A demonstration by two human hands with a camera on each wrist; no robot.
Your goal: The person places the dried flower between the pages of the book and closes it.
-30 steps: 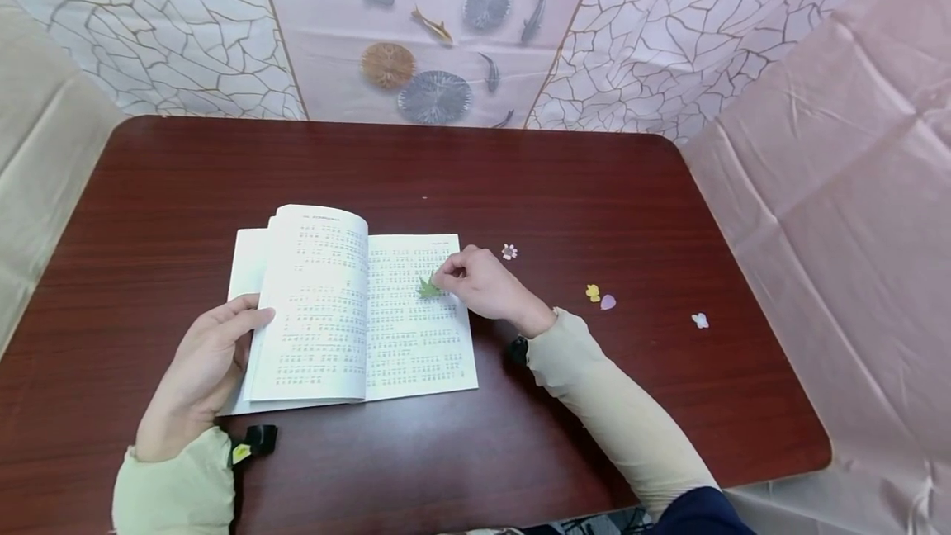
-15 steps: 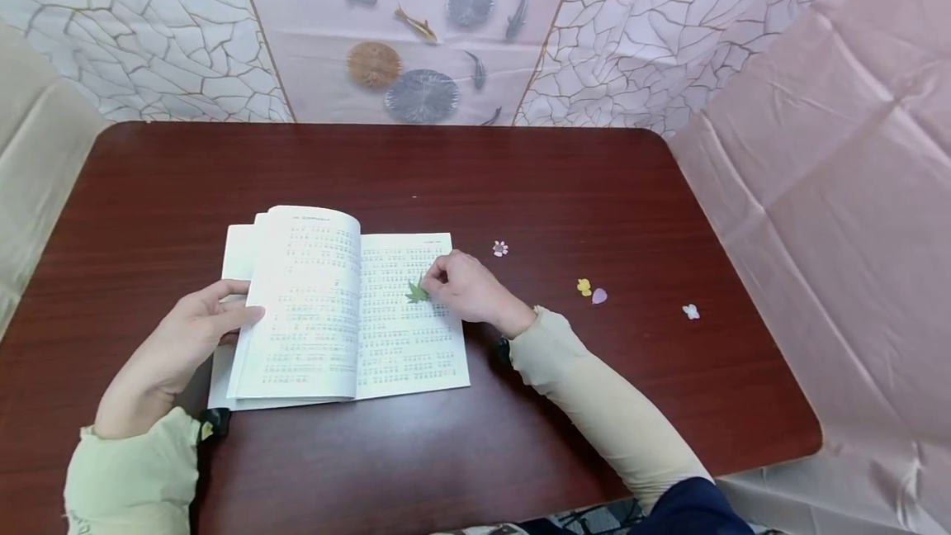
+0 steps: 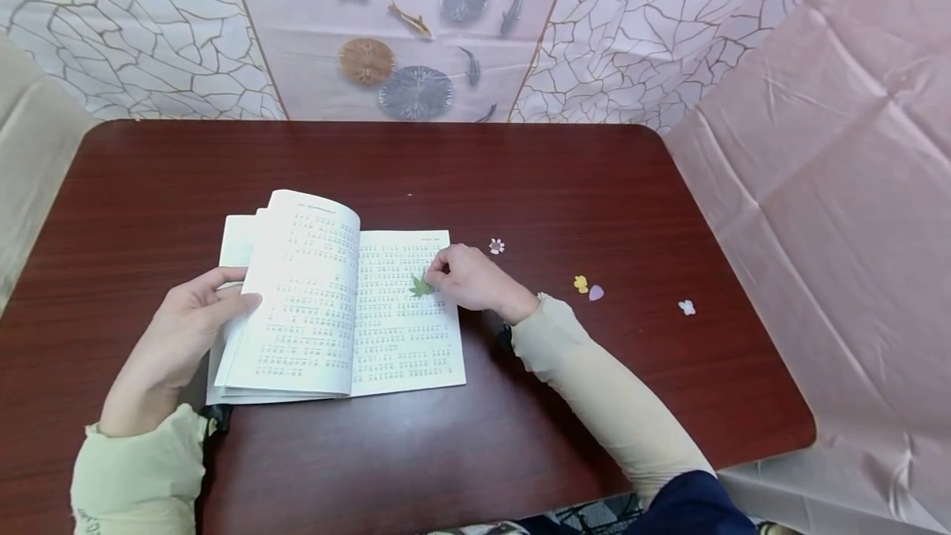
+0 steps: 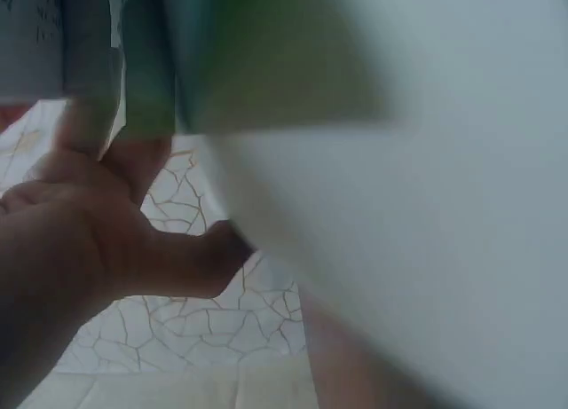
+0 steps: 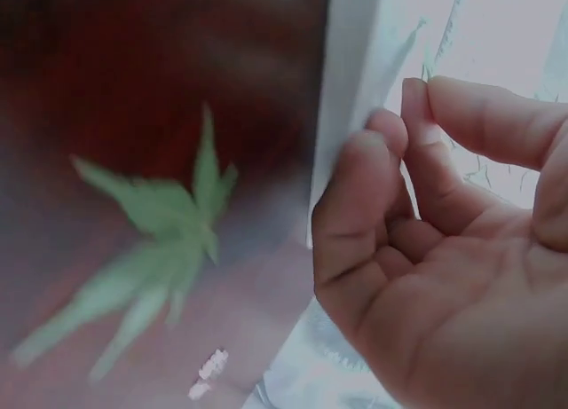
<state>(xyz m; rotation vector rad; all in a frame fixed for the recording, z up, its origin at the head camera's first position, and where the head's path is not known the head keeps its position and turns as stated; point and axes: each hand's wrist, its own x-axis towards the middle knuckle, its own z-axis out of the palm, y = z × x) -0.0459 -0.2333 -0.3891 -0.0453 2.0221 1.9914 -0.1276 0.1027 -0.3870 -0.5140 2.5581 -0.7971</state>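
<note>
An open book [image 3: 407, 353] with printed pages lies on the table, left of centre. My left hand [image 3: 174, 333] holds a raised bundle of its left pages [image 3: 297, 304], thumb on the page face and fingers behind. In the left wrist view the thumb touches the page edge. Over the right page, my right hand [image 3: 475, 275] pinches a green pointed leaf [image 3: 421, 286] between thumb and forefinger. In the right wrist view the thumb and forefinger meet at a thin green tip; a blurred green leaf [image 5: 169, 214] also shows there. I cannot tell whether both are one leaf.
Right of the book lie a pale pink flower [image 3: 497, 246], a yellow flower [image 3: 581, 284], a lilac petal [image 3: 596, 293] and a whitish flower [image 3: 687, 307]. The dark red table [image 3: 401, 469] ends at patterned cloth [image 3: 631, 48] behind and pink cloth [image 3: 832, 229] at the right.
The head view has shifted slightly. My left hand has lifted the left pages a little higher. My right hand stays over the right page with the leaf.
</note>
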